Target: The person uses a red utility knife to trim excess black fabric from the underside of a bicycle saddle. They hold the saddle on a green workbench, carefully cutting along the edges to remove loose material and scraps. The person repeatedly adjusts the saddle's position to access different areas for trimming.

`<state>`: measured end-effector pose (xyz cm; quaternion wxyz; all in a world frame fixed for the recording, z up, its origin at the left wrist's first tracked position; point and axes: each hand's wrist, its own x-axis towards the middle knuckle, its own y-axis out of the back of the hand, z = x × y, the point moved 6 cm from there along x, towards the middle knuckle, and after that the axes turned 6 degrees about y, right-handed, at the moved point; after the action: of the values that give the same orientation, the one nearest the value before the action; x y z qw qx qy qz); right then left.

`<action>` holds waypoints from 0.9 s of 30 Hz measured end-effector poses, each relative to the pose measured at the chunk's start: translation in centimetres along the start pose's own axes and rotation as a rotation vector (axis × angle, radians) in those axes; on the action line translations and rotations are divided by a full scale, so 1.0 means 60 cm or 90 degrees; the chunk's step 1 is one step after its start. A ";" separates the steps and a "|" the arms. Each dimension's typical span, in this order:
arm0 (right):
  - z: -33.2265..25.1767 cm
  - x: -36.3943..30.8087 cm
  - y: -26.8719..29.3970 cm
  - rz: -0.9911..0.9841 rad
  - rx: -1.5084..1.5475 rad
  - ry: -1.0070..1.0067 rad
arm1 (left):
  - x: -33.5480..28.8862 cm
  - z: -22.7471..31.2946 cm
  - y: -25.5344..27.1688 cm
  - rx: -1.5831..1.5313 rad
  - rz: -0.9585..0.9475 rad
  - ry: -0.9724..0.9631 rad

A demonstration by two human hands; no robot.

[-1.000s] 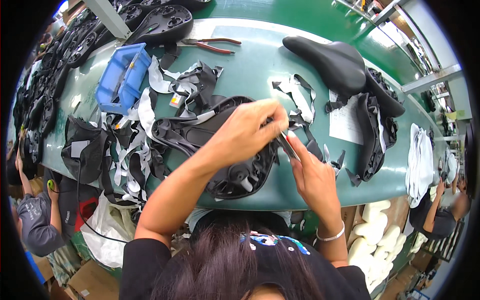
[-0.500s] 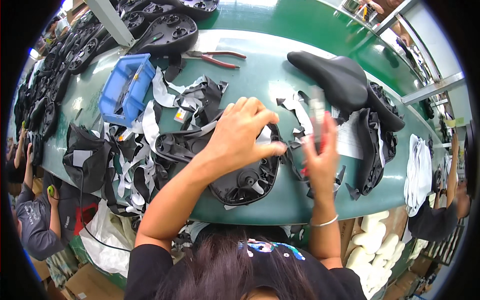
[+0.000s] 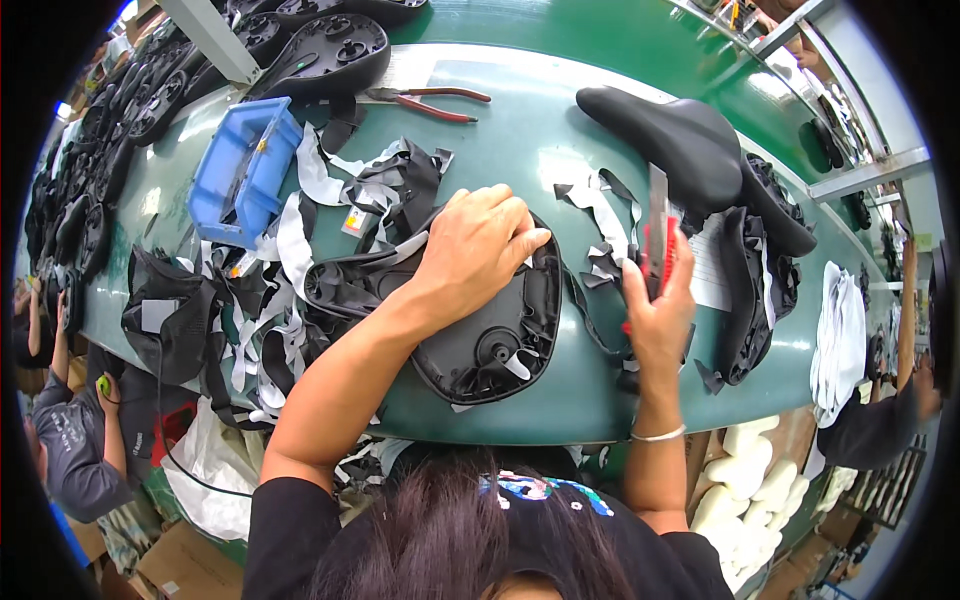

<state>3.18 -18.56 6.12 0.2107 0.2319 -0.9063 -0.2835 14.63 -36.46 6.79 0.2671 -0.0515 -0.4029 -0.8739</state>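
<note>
An upturned black bicycle saddle [image 3: 470, 350] lies before me on the green table, its hollow underside showing a round fitting and a white scrap near the rim. My left hand [image 3: 478, 250] is closed over the saddle's far side, thumb drawn toward the curled fingers; the fingertips are partly hidden. To the right of the saddle, my right hand [image 3: 662, 300] grips a red utility knife [image 3: 668, 255]. Its long metal blade points away from me, raised over the table and apart from the saddle. Black and white trimmed strips [image 3: 600, 225] lie just left of the knife.
At the left stand a blue bin [image 3: 245, 180] and a heap of cut scraps [image 3: 270, 330]. Red-handled pliers [image 3: 430, 102] lie at the back. A finished-looking saddle [image 3: 680, 150] and further covers [image 3: 745, 300] are at the right. Many saddle shells [image 3: 165, 105] crowd the far left.
My right hand has shifted slightly right with the knife, which now shows more sharply. The left thumb has drawn in toward the fingers, and that hand sits a little lower against the saddle.
</note>
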 end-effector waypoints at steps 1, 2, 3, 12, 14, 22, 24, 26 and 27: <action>-0.007 -0.002 0.010 0.006 -0.059 0.105 | 0.002 -0.003 0.001 0.008 0.008 0.003; -0.016 -0.015 0.018 0.013 -0.120 0.202 | 0.002 -0.007 -0.002 0.004 -0.006 0.015; -0.019 -0.032 0.014 -0.077 -0.081 0.191 | 0.004 -0.009 -0.003 0.000 -0.019 0.028; -0.069 -0.045 -0.038 -0.292 -0.334 0.252 | 0.010 -0.017 0.002 -0.140 -0.015 0.057; -0.069 -0.081 -0.031 -0.294 -0.377 0.248 | 0.007 -0.033 0.015 -0.350 -0.064 0.271; -0.110 -0.101 -0.025 -0.277 -0.432 0.243 | 0.007 -0.041 0.027 -0.945 0.050 0.153; -0.113 -0.114 -0.010 -0.331 -0.414 0.232 | -0.005 -0.077 0.045 -1.299 0.030 0.065; -0.115 -0.117 0.002 -0.349 -0.418 0.248 | -0.006 -0.063 0.044 -1.061 0.020 0.115; -0.112 -0.103 0.000 -0.337 -0.427 0.251 | -0.006 -0.053 0.049 -0.940 0.015 0.137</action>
<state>11.59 -18.03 9.58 0.3625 0.4236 -0.6171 -0.5553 16.80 -40.17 6.55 0.2104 -0.1364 0.3181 -0.9143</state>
